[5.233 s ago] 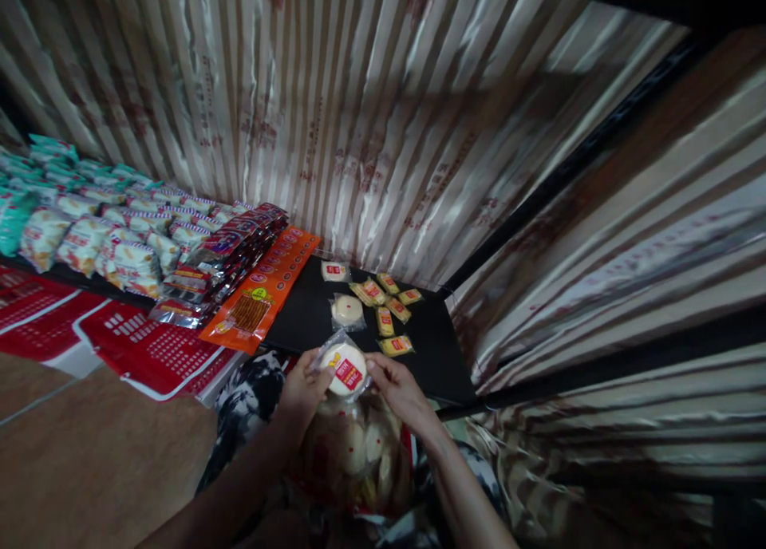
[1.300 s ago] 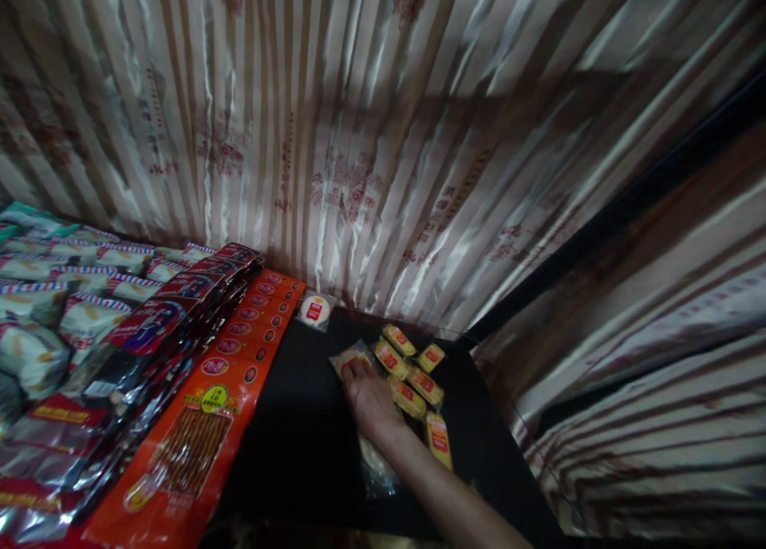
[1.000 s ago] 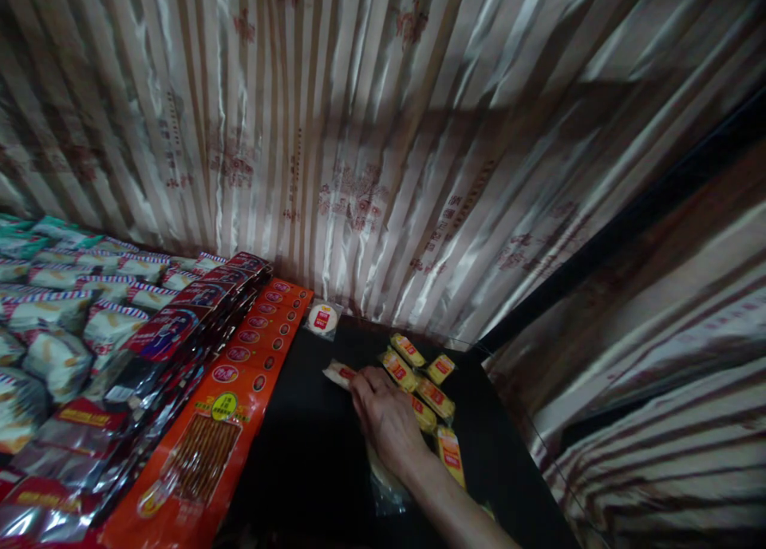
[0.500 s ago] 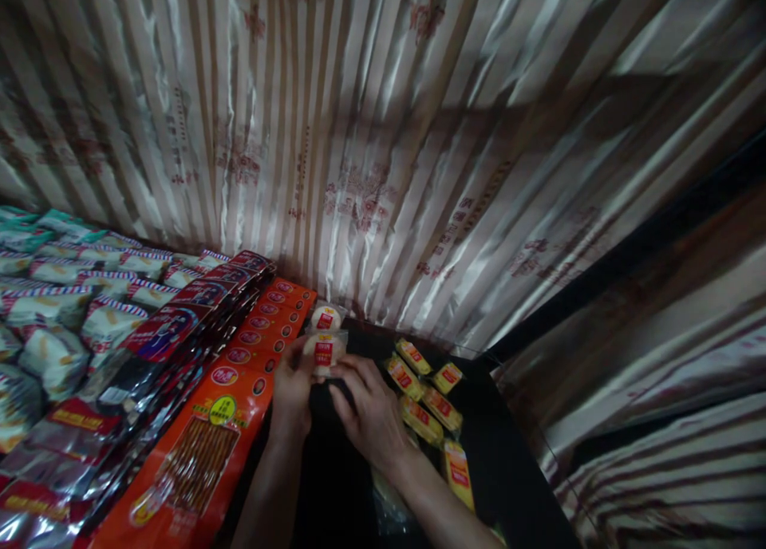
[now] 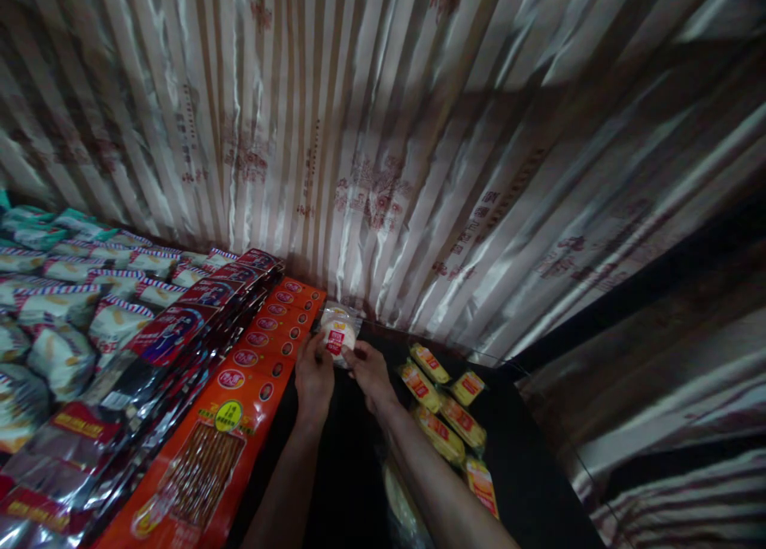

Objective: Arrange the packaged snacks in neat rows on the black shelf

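Both my hands hold one round white cake in a clear wrapper with a red label (image 5: 336,335), at the far end of the black table (image 5: 527,485) near the curtain. My left hand (image 5: 313,373) grips its lower left side with fingers closed. My right hand (image 5: 368,372) pinches its lower right edge. The cake sits over the spot where another such cake lay, which is now hidden behind it. Several small yellow packets (image 5: 444,401) lie in a line just right of my right hand.
Orange snack packs (image 5: 227,421) overlap in a row left of my hands. Dark red packs (image 5: 173,333) and white striped bags (image 5: 72,310) fill the far left. A shiny striped curtain (image 5: 383,134) closes off the back and right. A clear wrapped cake (image 5: 400,501) lies under my right forearm.
My right hand picked up a wrapped cake from beside the yellow packets. My left hand joined it, and together they carried the cake back toward the curtain.
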`<state>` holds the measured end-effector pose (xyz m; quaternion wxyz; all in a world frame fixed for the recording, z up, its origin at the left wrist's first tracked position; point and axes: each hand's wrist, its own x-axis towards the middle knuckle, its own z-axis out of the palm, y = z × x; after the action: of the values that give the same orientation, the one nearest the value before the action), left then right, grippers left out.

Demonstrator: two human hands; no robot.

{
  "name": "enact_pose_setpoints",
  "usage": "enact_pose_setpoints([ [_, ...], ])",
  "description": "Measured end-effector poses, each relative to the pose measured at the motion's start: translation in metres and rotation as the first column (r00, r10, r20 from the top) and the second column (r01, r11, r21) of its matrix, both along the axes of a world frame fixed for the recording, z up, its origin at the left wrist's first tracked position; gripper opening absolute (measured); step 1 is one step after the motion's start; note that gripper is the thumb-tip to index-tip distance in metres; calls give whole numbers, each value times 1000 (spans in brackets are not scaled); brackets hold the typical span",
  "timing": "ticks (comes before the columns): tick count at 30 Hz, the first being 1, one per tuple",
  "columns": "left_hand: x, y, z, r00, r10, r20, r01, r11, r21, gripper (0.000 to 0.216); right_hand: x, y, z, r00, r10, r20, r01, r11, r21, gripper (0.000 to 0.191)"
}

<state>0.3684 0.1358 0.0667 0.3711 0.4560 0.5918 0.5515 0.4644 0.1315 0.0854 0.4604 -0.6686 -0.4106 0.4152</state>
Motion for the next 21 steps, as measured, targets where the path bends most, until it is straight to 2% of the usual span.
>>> enact_pose_setpoints([
  [2, 1, 1, -3, 983, 0, -185, -7, 999, -36, 31, -2, 9, -7, 1000, 13, -22, -13, 1000, 3, 29],
  [4, 2, 0, -3, 953, -33, -301, 15, 998, -61, 31, -3, 16, -15, 1000, 5, -19, -5, 1000, 11, 27],
  [8, 2, -1, -1, 917, -123, -379, 102, 992, -76, 33, -2, 25, -26, 999, -13, 45, 12, 1000, 24, 22],
  [11, 2, -1, -1, 902, -157, -402, 142, 988, -67, 35, -1, 26, -26, 984, -14, 178, 12, 1000, 12, 23],
  [13, 3, 0, -3, 896, -161, -415, 153, 987, -52, 36, -1, 25, -22, 939, -12, 343, 21, 999, -25, 27],
  [16, 3, 1, -8, 899, -152, -411, 147, 988, -46, 35, -3, 22, -13, 819, 29, 573, 26, 996, -88, 28],
  [19, 2, 1, -12, 907, -143, -396, 146, 989, -24, 34, -4, 16, -3, 738, 15, 675, 46, 996, -73, 35],
  [21, 1, 0, -11, 896, -131, -425, 152, 988, 15, 35, -2, 5, 3, 720, 1, 694, 7, 1000, -10, 37],
])
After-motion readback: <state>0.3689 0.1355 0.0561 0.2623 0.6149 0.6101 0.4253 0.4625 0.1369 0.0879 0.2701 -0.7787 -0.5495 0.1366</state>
